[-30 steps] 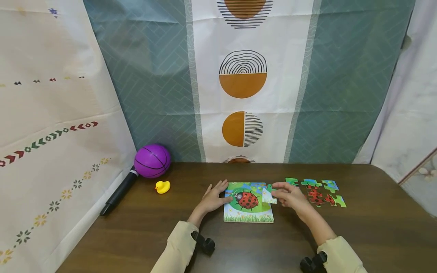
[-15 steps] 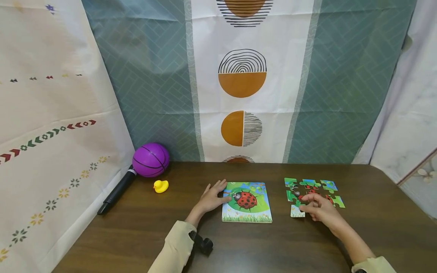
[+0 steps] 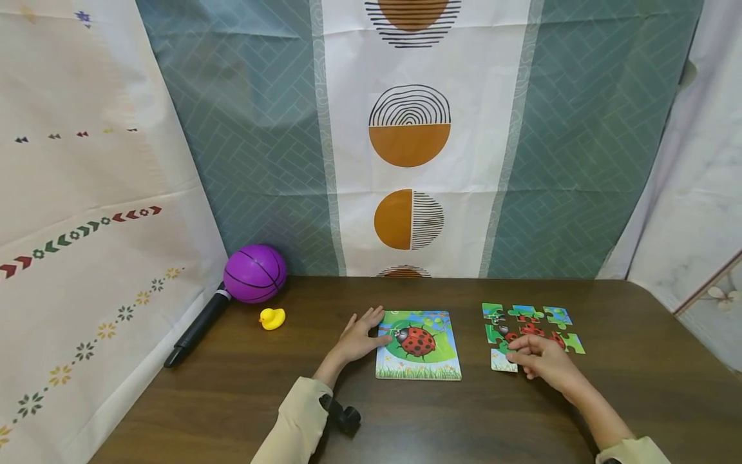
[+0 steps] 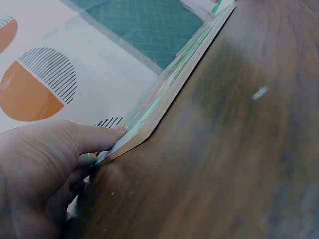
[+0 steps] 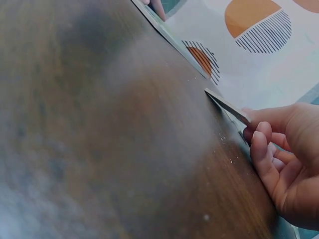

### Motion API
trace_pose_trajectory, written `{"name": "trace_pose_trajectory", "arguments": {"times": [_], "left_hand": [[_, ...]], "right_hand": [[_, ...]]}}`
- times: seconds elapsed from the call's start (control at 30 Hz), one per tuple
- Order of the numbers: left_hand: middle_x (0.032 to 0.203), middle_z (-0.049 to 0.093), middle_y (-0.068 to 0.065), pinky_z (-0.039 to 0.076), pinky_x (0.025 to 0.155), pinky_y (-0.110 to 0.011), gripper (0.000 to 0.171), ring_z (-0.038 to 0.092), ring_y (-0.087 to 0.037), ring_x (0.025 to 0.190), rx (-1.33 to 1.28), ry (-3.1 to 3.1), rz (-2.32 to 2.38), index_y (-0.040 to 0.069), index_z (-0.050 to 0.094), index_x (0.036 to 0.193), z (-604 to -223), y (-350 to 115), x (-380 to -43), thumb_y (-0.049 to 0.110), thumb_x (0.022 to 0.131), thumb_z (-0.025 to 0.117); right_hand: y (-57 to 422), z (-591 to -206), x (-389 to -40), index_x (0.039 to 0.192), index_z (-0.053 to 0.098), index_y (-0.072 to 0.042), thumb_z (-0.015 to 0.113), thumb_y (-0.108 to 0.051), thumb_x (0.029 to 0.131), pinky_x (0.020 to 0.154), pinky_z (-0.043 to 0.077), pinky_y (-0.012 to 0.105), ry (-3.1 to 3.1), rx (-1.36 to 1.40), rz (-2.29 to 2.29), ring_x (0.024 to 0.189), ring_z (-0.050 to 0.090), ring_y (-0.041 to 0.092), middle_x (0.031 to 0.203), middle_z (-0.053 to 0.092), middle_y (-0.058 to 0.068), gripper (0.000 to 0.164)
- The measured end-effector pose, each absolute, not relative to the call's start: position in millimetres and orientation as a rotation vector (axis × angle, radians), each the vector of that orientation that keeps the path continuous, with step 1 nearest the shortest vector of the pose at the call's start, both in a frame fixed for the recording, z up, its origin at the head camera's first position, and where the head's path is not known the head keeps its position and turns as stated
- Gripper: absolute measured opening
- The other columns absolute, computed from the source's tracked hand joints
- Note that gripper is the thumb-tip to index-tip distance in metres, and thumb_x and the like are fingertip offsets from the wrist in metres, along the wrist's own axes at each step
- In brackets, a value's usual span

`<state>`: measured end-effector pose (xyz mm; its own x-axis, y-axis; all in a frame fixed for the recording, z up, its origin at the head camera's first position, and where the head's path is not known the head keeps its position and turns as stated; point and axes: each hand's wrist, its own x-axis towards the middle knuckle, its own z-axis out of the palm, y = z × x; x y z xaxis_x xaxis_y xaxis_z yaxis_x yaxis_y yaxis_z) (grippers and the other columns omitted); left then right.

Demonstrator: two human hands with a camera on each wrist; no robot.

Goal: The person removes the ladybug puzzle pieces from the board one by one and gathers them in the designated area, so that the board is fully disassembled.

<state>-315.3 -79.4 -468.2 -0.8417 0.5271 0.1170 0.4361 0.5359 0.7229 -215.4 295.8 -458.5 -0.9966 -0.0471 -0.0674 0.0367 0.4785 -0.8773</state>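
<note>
A square ladybug puzzle board (image 3: pixel 426 370) lies flat on the brown table. My left hand (image 3: pixel 358 339) rests at its left edge, thumb (image 4: pixel 102 138) laid on top near the corner and the fingers stretched along the side. To the right, my right hand (image 3: pixel 545 361) pinches a white-and-green jigsaw piece (image 3: pixel 502 362) between thumb and fingertips. The right wrist view shows this piece (image 5: pixel 227 105) tilted, one edge raised off the table. Just behind it are several loose jigsaw pieces (image 3: pixel 523 312) with green, blue and red ladybug parts, laid out in rows.
At the back left sit a purple ball (image 3: pixel 255 274) and a yellow rubber duck (image 3: pixel 272 318). A black cylindrical stick (image 3: pixel 197 330) lies beside the left cloth. A patterned curtain (image 3: pixel 290 161) hangs behind the table's far edge.
My right hand has carried the white-and-green piece from over the board's right edge to the right, down beside the loose pieces. The left hand has stayed on the board.
</note>
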Motion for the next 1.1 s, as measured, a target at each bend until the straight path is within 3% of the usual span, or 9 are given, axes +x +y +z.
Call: {"name": "trace_pose_trajectory", "arguments": {"times": [0.27,0.77,1.1], "left_hand": [[0.160,0.029,-0.017,0.000,0.121,-0.062,0.068,0.017,-0.037,0.151,0.798,2.652,1.179,-0.003,0.035,0.149,-469.2,-78.8,-317.5,0.027,0.095,0.063],[0.160,0.029,-0.015,0.001,0.121,-0.061,0.067,0.017,-0.036,0.152,0.778,2.660,1.166,-0.001,0.036,0.149,-469.6,-79.1,-316.7,0.027,0.095,0.062],[0.160,0.029,-0.016,0.001,0.121,-0.061,0.067,0.018,-0.036,0.151,0.789,2.661,1.160,-0.001,0.036,0.149,-470.8,-78.8,-317.4,0.027,0.095,0.062]], "right_hand": [[297.8,-458.1,-218.5,0.109,0.064,0.008,0.069,-0.016,0.090,0.054,0.049,0.023,2.717,-0.090,-1.492,0.057,0.050,0.006,0.072,0.058,-0.001,0.032],[296.2,-457.5,-216.3,0.107,0.069,0.001,0.073,-0.021,0.087,0.054,0.050,0.024,2.798,-0.041,-1.399,0.055,0.051,0.008,0.075,0.061,0.003,0.030],[294.5,-454.8,-214.7,0.114,0.066,0.002,0.071,-0.022,0.089,0.055,0.047,0.024,2.754,-0.030,-1.471,0.057,0.048,0.008,0.081,0.058,0.000,0.035]]}}
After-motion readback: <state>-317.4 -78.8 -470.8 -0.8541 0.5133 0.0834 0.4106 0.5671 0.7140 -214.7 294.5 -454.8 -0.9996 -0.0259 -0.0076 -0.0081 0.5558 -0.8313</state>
